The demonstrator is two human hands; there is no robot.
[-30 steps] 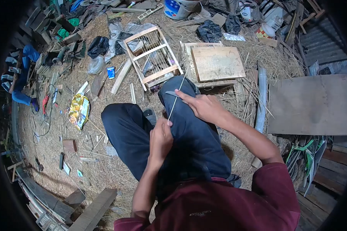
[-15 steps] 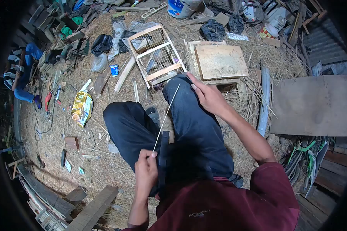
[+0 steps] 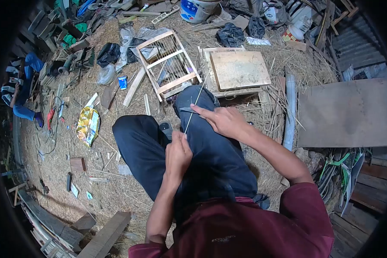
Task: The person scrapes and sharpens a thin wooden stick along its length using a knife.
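Note:
My left hand (image 3: 176, 153) is closed on the lower end of a thin pale stick (image 3: 188, 121), above my lap. The stick slants up and to the right across my raised knee. My right hand (image 3: 221, 120) grips a knife, its grey blade (image 3: 186, 110) pointing left and lying against the stick over the knee. My right index finger is stretched along the blade; the knife's handle is hidden in the hand. Beyond the knee stands a wooden frame with thin bars (image 3: 166, 63), next to a wooden box with a flat board on top (image 3: 240, 71).
A person (image 3: 25, 92) sits at the far left. A yellow bag (image 3: 88, 124), a blue cup (image 3: 123, 82) and wood pieces lie on the straw-covered ground. At the right are a grey pipe (image 3: 290, 109) and a large brown board (image 3: 344, 114).
Since half a second ago, my left hand has moved up and forward with the stick. My right hand has come back left, and the blade is again at the stick, much as one second ago.

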